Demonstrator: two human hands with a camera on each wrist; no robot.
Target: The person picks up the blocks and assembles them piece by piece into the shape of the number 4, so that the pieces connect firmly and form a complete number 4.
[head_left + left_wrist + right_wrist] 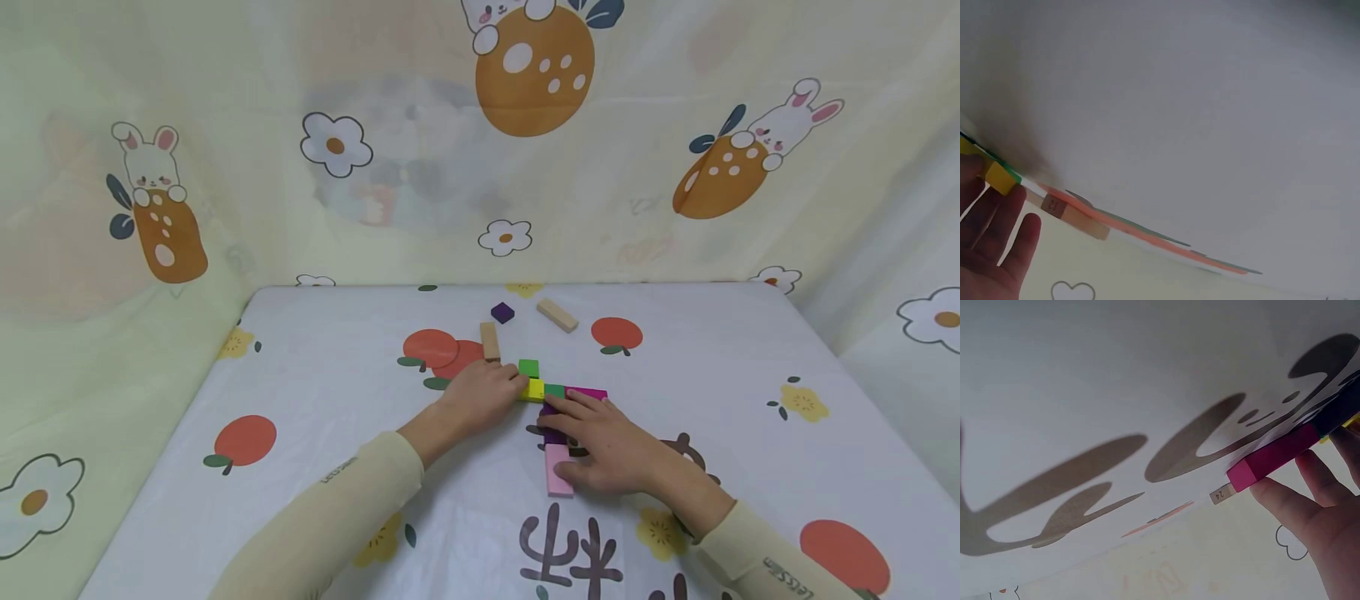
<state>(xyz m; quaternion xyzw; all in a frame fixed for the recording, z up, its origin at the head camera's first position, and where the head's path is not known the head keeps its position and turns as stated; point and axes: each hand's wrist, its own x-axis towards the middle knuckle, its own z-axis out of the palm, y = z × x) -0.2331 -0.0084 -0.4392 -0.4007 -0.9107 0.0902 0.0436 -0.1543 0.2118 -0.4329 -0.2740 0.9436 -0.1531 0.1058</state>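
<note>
Where a chain of coloured blocks is laid on a white, fruit-printed cloth (322, 500), its left end, a bright yellow rectangular block (535, 392), is pinched by the left hand (480, 396); thumb and fingertips are seen clamped on it in the left wrist view. Beyond the yellow block, to its left, a slim bar of natural pale wood (489, 340) is noted close to the knuckles; whether they touch cannot be told. Farther beyond lies a dark purple cube (502, 312), well apart from the yellow block. Just past the yellow block's far side a bright green block (528, 367) is placed.

To its right, a small darker green block (554, 390) is set end-on. Nearer the person, right of the yellow block, a dark purple bar (553, 436) is partly covered by fingers, and is followed by a pale pink rectangular bar (553, 482). Well beyond the yellow block, to the right, a second pale wooden bar (557, 315) is laid aslant. Farthest right in the chain, a magenta bar (1275, 456) is touched by the right hand (611, 450), its fingers held apart and extended, its thumb rested at the pink bar.
</note>
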